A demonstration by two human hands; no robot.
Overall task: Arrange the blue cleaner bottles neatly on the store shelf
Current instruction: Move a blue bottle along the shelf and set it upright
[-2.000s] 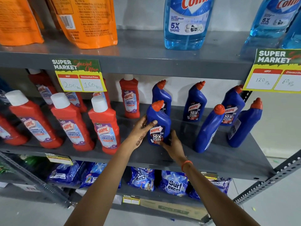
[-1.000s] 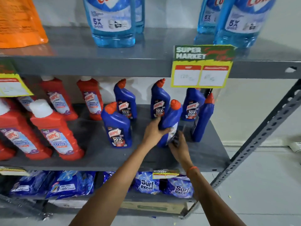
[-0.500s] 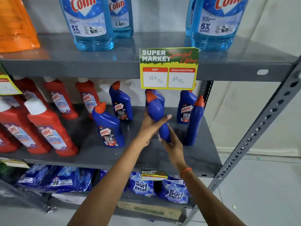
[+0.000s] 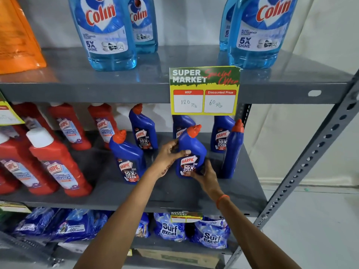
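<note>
Several blue Harpic cleaner bottles with orange caps stand on the grey middle shelf [image 4: 194,193]. Both hands hold the front middle blue bottle [image 4: 193,146], label facing me: my left hand [image 4: 168,156] grips its left side, my right hand [image 4: 206,176] cups its lower right. Another front bottle [image 4: 128,158] stands to the left, label forward. A third front bottle [image 4: 233,150] at the right is turned sideways, no label showing. Three more stand behind: one at back left [image 4: 143,129], one [image 4: 181,124] partly hidden behind the held bottle, one at back right [image 4: 221,133].
Red Harpic bathroom cleaner bottles [image 4: 56,164] fill the shelf's left half. A price tag [image 4: 204,90] hangs from the upper shelf, which carries light blue Colin bottles [image 4: 104,32] and an orange pouch [image 4: 17,35]. Surf Excel packs [image 4: 171,228] lie below. The rack's upright [image 4: 318,148] slants at right.
The bottle in my hands has turned so its label now faces me, and it sits more upright. Two seconds ago my hands were on the front bottle further left.
</note>
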